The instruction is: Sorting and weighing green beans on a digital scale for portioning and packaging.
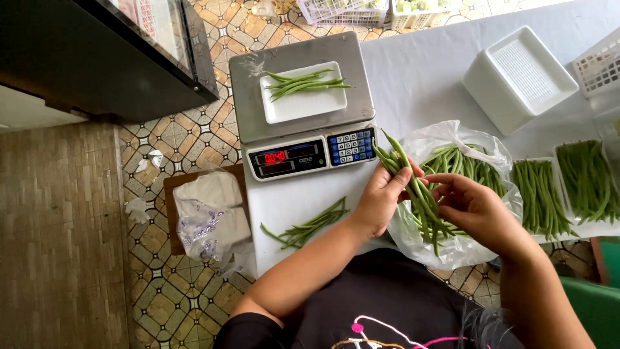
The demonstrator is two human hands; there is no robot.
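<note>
a: what did the left hand (380, 197) hold in the head view?
b: its fingers were closed around a bunch of green beans (413, 187), gripped near the middle, with the tips pointing up toward the scale (303, 103) and the lower ends hanging over the clear plastic bag (439, 139)

a: and the right hand (475, 207)?
b: it was held palm-inward just beside the bunch, fingertips curled against the beans' right side; whether it pinched a single bean could not be told

a: where was the bunch relative to the table (426, 71)?
b: above the table's near edge, over the open bag, which held more loose beans and lay between the scale and two filled trays (546, 194) on the right

a: what lay on the scale?
b: a white rectangular tray (303, 103) carrying a few beans, centred on the steel platform; the red display and keypad faced the person

a: other items?
b: a small loose pile of beans (309, 226) on the table just below the scale, near the left forearm; a stack of empty white trays (520, 74) well apart at upper right; a bagged bundle (210, 216) on a low stand over the patterned floor tiles at left
</note>
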